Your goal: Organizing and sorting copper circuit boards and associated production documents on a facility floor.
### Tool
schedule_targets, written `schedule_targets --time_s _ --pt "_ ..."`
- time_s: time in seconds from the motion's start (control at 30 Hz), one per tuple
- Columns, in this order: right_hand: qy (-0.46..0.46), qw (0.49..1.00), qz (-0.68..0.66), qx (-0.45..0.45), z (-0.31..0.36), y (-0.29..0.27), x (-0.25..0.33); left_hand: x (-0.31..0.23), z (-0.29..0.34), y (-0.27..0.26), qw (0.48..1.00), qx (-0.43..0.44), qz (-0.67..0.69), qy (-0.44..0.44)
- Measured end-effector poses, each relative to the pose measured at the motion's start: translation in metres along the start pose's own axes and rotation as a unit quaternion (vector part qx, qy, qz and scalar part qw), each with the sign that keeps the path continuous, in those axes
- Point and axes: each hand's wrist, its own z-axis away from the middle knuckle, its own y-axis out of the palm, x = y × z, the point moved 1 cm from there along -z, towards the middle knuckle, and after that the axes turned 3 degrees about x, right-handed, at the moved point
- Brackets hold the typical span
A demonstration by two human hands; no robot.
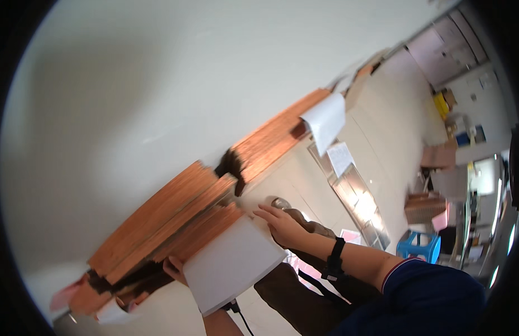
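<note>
**Left grip [176, 271] Grasping White Sheet [234, 263] Beside Brown Cardboard**

The left grip is clasping the white sheet at its left edge, fingers showing there while the palm is hiding beneath. The sheet is tilting in front of a nearer cardboard stack [159, 221]; whether they are touching, I cannot tell. The right grip [283, 228] is hovering released, fingers extended, just beside the sheet's upper right corner. 1 black wristband [337, 259] is circling the right wrist. A farther cardboard stack [279, 134] is leaning along the pale wall [142, 84], and a white paper [328, 120] is draping over its end. Away to the right, a blue stool [419, 246] is standing.
</note>
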Motion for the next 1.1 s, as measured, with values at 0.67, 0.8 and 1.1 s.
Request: schedule_targets --time_s 0.67,0.8,1.1 --pt "0.439 0.879 -0.173 -0.064 0.338 -0.175 -0.274 0.024 0.211 0.063 0.857 0.261 -0.287 -0.338" --pt "0.519 0.8 -0.268 -0.135 0.436 -0.21 -0.339 0.038 0.296 0.187 0.783 0.431 -0.367 -0.257" --pt "0.441 0.81 0.12 0.366 0.751 -0.39 -0.312 -0.21 0.448 0.372 0.303 0.745 -0.592 -0.046"
